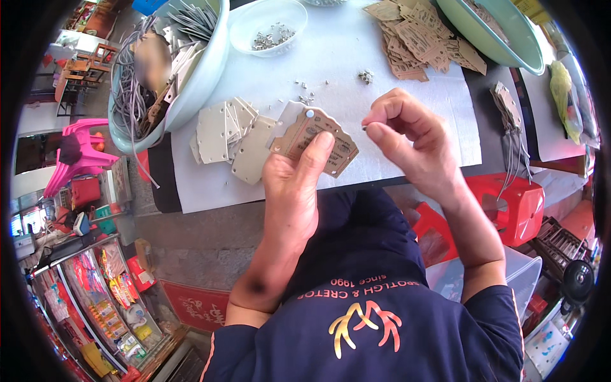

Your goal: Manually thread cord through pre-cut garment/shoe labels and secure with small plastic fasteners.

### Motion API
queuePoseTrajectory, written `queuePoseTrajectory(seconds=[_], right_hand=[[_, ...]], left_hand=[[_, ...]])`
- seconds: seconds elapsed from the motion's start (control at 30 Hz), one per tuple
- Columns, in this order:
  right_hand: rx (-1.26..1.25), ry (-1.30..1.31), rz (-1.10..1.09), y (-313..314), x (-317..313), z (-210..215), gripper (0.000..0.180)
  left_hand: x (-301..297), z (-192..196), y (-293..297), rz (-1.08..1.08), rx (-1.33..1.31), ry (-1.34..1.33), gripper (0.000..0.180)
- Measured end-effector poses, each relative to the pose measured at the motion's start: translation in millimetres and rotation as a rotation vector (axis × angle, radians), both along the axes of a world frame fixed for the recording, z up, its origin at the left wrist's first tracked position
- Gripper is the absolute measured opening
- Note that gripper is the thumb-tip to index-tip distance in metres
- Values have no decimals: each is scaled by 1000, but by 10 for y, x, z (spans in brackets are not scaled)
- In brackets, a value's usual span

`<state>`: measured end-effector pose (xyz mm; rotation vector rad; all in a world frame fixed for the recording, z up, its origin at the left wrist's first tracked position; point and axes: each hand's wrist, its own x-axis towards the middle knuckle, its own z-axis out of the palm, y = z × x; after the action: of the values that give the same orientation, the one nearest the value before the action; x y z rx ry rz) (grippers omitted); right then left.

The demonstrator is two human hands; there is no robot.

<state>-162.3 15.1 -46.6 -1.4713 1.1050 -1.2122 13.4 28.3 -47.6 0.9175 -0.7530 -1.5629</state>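
My left hand [293, 181] grips a brown printed cardboard card [344, 155] with small holes, its thumb pressed flat on top. A clear strip juts from the card's left edge, and a pale round dot sits near its top corner. To the right of the card, my right hand [417, 143] pinches a tiny dark metal piece [365, 127] between thumb and forefinger, apart from the card. Beside my left hand lies a fanned stack of grey-beige cards [213, 134] with holes. Small silver metal fasteners [365, 77] are heaped just beyond my right hand.
White sheeting [197, 191] covers the table. A clear bowl [237, 32] of fasteners stands at the back, near a pile of brown cards [423, 41]. Pale green tubs stand left [213, 79] and right [533, 57]; the left one holds grey cords. Red stools [515, 197] are at right.
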Motion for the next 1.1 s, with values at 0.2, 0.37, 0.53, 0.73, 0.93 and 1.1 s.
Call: queuePoseTrajectory(seconds=[0.2, 0.37, 0.53, 0.73, 0.93, 1.1], right_hand=[[-242, 183, -116, 99, 141, -83, 10], [-353, 211, -181, 105, 211, -102, 13], [-348, 167, -197, 119, 234, -178, 11], [-387, 117, -242, 91, 266, -213, 13], [-355, 20, -259, 87, 311, -274, 12], [-299, -93, -268, 92, 362, -301, 12]], left_hand=[[-81, -39, 7, 5, -124, -55, 19], [-146, -11, 33, 15, -192, -100, 20], [-158, -8, 45, 24, -200, -125, 21], [-162, -1, 69, 1, -202, -136, 18], [-166, -7, 80, -4, -222, -239, 18], [-158, -35, 86, 9, -249, -284, 19]])
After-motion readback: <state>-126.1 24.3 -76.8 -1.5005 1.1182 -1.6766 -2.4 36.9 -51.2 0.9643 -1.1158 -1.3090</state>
